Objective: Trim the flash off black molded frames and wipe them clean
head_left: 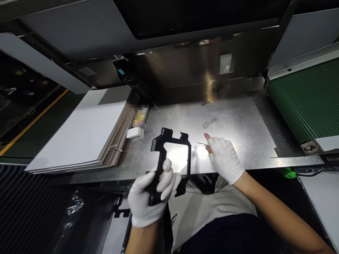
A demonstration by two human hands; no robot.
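In my gloved left hand (pixel 152 197) is a black plastic frame (pixel 189 158) with a large squarish opening and hook-like tabs along its top. My fingers wrap around its lower left side, and it is held up, tilted, over the table's front edge. To the right, my gloved right hand (pixel 225 157) is closed on slim metal tweezers (pixel 202 144), whose pointed tips face left toward the frame but stay apart from it. The thumb and a fingertip of that hand are bare. Most of the tweezers is hidden by the hand.
Both hands are over a metal table (pixel 238 116). A stack of white-topped cardboard sheets (pixel 82 123) lies left, beside a small white block (pixel 134 133). A black handheld device (pixel 129 76) stands behind. At right runs a green conveyor belt (pixel 309 95).
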